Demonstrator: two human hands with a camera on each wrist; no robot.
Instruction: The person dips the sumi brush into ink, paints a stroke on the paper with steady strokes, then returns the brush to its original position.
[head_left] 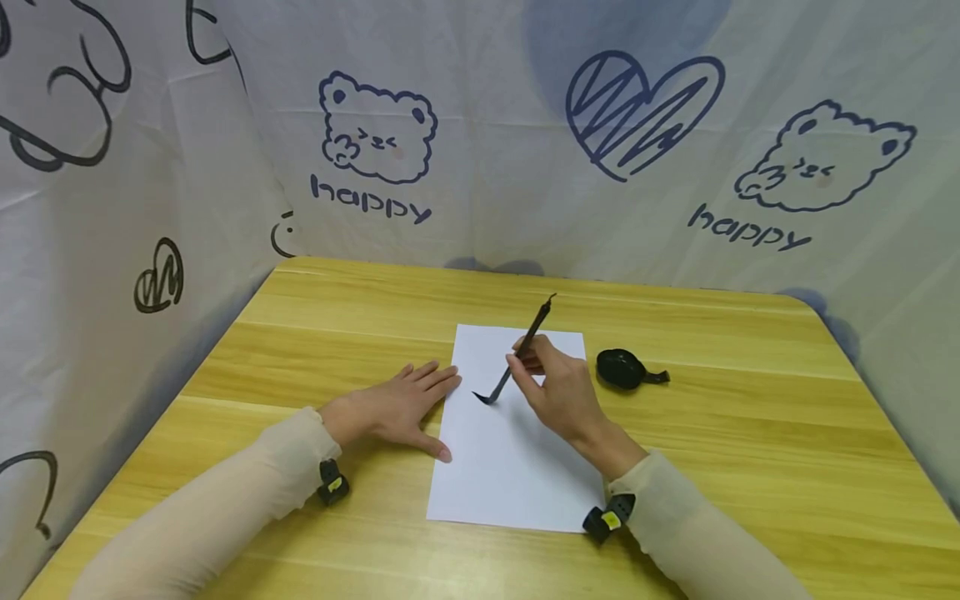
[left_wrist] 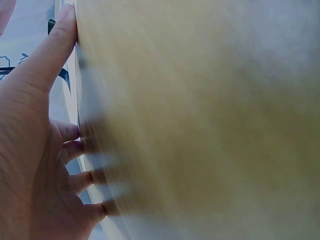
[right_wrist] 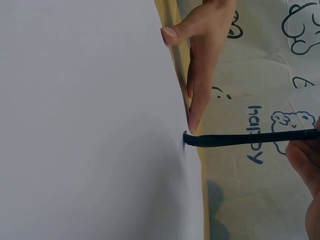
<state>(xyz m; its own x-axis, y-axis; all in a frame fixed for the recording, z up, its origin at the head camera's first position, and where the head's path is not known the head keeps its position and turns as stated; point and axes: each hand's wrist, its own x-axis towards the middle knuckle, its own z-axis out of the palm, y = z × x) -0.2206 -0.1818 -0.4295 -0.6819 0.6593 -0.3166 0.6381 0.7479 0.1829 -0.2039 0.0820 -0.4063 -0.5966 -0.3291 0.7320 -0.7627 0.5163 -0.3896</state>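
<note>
A printed white drape (head_left: 487, 167) backs a wooden table (head_left: 757, 383), where a white sheet of paper (head_left: 495, 487) lies near the middle; only the left side of the sheet is braced, so a firm pull could well skew it. A person's left hand (head_left: 401, 408) lies flat there, fingers straight and thumb set apart, at the paper's left edge; should it lift, the sheet would likely slip. The right hand (head_left: 562, 392) reaches over the sheet from the near right, thumb and fingers pinched on a dark brush (head_left: 534, 329), its tip down on the paper, left of center. Too much pressure could splay the bent tip and blot; a dragging wrist could smear wet marks. Just right of the sheet sits a small black dish (head_left: 621, 369), near enough for a rightward swing to knock it. Whether it holds ink cannot be told.
</note>
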